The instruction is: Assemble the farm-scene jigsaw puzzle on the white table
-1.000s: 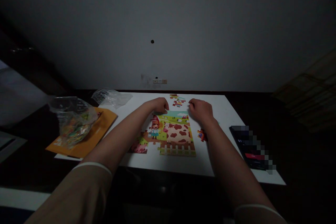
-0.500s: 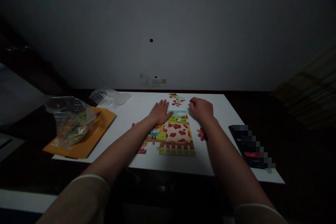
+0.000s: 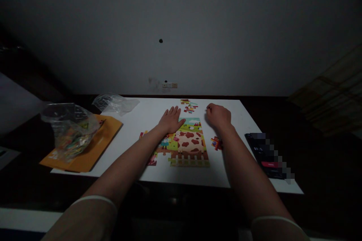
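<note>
A partly joined jigsaw puzzle (image 3: 190, 142) with a spotted cow and a white fence lies on the white table. My left hand (image 3: 170, 120) rests flat at its upper left edge, fingers spread and thumb reaching over the picture. To the right of the puzzle's top, my right hand (image 3: 218, 116) is closed with its fingers curled in; what they hold, if anything, is hidden. A loose red and blue puzzle piece (image 3: 216, 143) lies beside my right forearm. Several more loose pieces (image 3: 190, 107) lie beyond the puzzle, between both hands.
On the left, a clear plastic bag (image 3: 74, 135) of colourful pieces sits on an orange envelope (image 3: 104, 141). Another crumpled clear bag (image 3: 115, 103) lies behind it. A dark phone (image 3: 264, 154) lies near the right edge of the white table (image 3: 198, 176).
My right hand has shifted slightly to the right, away from the puzzle. My left hand stays flat in place. The whole view has moved a little.
</note>
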The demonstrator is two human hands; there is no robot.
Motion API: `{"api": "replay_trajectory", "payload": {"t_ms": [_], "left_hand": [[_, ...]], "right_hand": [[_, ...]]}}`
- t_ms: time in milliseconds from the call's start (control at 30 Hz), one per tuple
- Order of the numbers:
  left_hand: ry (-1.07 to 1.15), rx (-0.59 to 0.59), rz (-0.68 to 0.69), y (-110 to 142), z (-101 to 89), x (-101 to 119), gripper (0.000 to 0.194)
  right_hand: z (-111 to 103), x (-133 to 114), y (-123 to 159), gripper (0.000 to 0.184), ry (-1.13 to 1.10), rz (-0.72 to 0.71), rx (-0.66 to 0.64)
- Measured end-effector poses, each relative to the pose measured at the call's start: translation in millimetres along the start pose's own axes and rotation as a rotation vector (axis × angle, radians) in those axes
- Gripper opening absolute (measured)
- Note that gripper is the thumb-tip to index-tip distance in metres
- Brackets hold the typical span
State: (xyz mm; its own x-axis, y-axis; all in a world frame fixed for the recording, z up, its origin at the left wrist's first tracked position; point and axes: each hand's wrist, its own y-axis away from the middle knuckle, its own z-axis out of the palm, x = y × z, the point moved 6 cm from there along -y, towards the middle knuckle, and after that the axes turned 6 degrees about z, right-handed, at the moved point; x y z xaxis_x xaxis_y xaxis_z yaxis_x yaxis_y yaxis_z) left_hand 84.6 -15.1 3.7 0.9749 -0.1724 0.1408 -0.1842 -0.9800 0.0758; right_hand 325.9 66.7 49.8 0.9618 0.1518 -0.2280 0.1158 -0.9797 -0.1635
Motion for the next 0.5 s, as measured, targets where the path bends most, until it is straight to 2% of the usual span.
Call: {"api": "replay_trajectory", "payload": {"t_ms": [133,233,333,400,500], "left_hand": [[0.029,-0.019,-0.022,-5.8,-3.5,-3.4,0.086],[0.057,-0.005,-0.078,-20.5,-17.6,-3.4,0.081],[0.044,0.044,-0.102,-42.3,-36.2,6.4,0.074],[0.011,0.077,-0.112,-56.7,-45.8,16.0,0.078],[-0.027,0.066,-0.119,-74.3,-49.9,27.7,0.081]], "right_hand": [[4.9,0.1,-0.5,0.041,0.02,-0.003,-0.036],[5.8,-0.2,-1.0,0.04,0.03,-0.006,-0.028],[5.1,-0.5,-1.6,0.039,0.047,-0.002,-0.017],[5.0,-1.4,-1.6,0.038,0.058,-0.004,-0.023],[5.0,-2.8,-0.8,0.037,0.062,-0.008,-0.032]]}}
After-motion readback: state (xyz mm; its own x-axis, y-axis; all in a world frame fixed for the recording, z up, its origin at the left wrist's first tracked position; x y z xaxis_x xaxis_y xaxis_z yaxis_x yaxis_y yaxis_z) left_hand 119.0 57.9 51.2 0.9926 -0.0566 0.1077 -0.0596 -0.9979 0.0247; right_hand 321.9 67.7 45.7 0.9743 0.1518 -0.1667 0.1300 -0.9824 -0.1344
